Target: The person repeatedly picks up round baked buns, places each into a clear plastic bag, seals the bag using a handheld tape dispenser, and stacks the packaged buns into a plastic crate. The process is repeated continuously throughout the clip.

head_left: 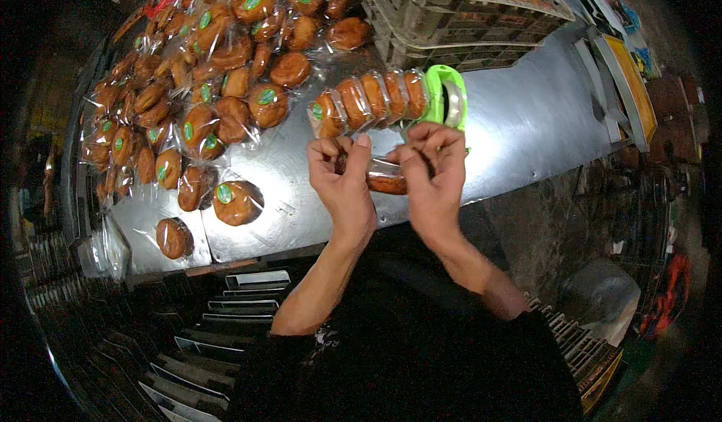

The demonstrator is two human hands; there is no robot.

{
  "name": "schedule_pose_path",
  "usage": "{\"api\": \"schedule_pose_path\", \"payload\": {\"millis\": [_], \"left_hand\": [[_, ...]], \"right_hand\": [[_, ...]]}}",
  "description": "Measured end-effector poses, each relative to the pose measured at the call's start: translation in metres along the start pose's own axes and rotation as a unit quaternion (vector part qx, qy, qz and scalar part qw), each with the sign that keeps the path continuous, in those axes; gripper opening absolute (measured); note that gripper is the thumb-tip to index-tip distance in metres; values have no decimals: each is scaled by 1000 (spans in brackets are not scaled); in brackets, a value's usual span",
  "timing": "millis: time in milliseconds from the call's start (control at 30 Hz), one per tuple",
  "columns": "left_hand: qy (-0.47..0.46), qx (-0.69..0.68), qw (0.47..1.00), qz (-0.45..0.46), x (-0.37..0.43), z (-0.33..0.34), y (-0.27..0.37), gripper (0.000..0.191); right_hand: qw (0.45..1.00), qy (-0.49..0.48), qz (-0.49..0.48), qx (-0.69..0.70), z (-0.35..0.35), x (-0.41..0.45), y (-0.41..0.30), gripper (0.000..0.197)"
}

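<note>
Between my two hands is a brown baked bun (388, 184) in a clear plastic wrapper, close to the front edge of the metal table (293, 219). My left hand (343, 176) pinches the wrapper at one side, thumb up. My right hand (437, 176) grips it at the other side, its fingers curled over and hiding part of the bun. Just beyond my hands stands a row of wrapped buns (372, 101), set on edge; the leftmost carries a green sticker. A bright green tape dispenser (445, 92) with a roll of tape touches the row's right end.
A large heap of wrapped buns (225, 61) covers the table's left, many with green stickers. Two single buns (237, 202) (174, 238) lie nearer the front edge. Stacked plastic crates (457, 21) holding buns stand at the back. Racked trays (242, 303) are below left.
</note>
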State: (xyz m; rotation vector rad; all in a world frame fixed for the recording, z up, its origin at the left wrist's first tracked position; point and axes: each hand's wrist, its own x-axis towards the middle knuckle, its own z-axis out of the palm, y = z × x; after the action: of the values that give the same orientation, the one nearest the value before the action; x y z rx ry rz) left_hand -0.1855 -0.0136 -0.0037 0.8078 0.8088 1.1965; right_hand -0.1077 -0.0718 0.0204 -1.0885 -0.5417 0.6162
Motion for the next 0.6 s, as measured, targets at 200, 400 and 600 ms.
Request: {"api": "schedule_pose_path", "payload": {"millis": [200,400,600], "left_hand": [[-48,96,993,51,-10,17,-3,34],[-79,150,980,102,-8,18,-25,34],[-50,147,985,76,6,-3,-39,31]], "right_hand": [[893,33,-16,-448,-138,34,22,30],[889,93,-59,-444,-122,68,49,25],[943,86,146,-287,-121,5,33,29]]}}
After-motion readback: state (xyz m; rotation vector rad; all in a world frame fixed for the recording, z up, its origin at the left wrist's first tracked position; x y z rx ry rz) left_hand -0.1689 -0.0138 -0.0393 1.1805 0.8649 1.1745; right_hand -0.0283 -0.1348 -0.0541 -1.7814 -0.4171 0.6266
